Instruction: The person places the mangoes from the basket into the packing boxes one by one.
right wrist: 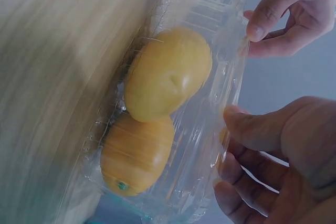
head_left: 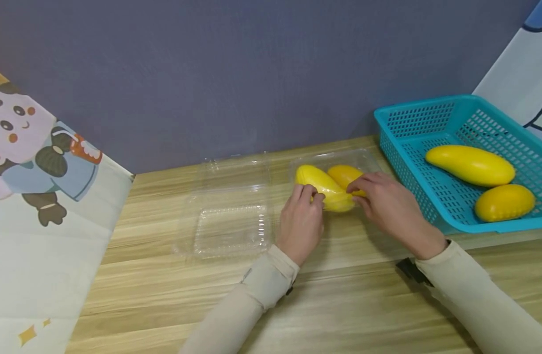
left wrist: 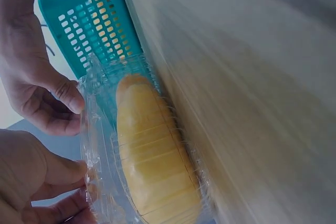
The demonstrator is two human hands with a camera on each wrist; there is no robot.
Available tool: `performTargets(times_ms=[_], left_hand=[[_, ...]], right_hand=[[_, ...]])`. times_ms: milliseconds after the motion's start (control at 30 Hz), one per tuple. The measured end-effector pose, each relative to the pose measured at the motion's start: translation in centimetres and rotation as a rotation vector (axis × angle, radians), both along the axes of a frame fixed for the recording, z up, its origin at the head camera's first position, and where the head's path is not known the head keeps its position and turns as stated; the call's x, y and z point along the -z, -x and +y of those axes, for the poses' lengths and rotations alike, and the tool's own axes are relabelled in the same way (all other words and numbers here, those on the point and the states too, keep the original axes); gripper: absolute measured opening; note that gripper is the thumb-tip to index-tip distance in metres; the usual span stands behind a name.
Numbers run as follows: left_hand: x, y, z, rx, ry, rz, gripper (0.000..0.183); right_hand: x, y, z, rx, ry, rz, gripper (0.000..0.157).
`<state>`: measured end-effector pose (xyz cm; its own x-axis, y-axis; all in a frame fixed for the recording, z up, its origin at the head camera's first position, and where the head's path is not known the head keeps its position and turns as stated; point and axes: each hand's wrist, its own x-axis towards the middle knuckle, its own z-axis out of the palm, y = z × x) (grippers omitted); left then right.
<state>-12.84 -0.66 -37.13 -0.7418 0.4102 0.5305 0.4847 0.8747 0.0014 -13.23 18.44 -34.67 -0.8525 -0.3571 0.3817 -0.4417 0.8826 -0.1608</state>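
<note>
A clear plastic clamshell box [head_left: 363, 156] stands near the wall, holding a long yellow fruit [head_left: 317, 178] like a mango and a shorter orange-yellow fruit [head_left: 343, 173]. My left hand [head_left: 300, 221] pinches the box's near edge between thumb and fingers. To its right, my right hand [head_left: 387, 204] pinches the same edge. In the right wrist view the two fruits touch inside the box [right wrist: 202, 129], and a green spot shows at the end of the orange-yellow fruit [right wrist: 139, 153]. The left wrist view shows the long fruit [left wrist: 152, 150] behind clear plastic.
A turquoise basket [head_left: 408, 172] at the right holds another long yellow fruit [head_left: 471, 164] and a shorter yellow one [head_left: 505, 202]. Left of the hands, another clear clamshell box [head_left: 231, 228] lies opened out on the wooden table [head_left: 142, 280]. A grey wall [head_left: 235, 73] rises behind.
</note>
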Motion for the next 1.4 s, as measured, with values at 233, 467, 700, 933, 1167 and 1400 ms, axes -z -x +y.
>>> performTargets(times_ms=[233,467,700,933,1167,1400], left_hand=[[0.0,0.8,0.4,-0.034,0.013,0.011,0.028],[0.2,1.6,1.1,-0.082,-0.001,0.043,0.025],[0.3,2.3,1.5,-0.111,-0.008,0.014,0.028],[0.1,3.1,1.6,-0.137,-0.038,-0.012,0.027],[0.1,3.9,1.6,-0.139,-0.075,-0.049,0.02],[0.4,4.8,1.5,-0.139,-0.099,-0.06,0.018]], right_hand=[[0.1,0.7,-0.2,0.04,0.007,-0.004,0.02],[0.2,1.4,-0.2,0.082,0.03,-0.009,0.02],[0.3,2.3,-0.3,0.09,0.057,-0.006,0.02],[0.5,3.1,-0.4,0.106,0.07,-0.014,0.021],[0.6,3.8,-0.6,0.118,0.078,-0.039,0.021],[0.9,4.9,-0.7,0.127,0.109,-0.047,0.021]])
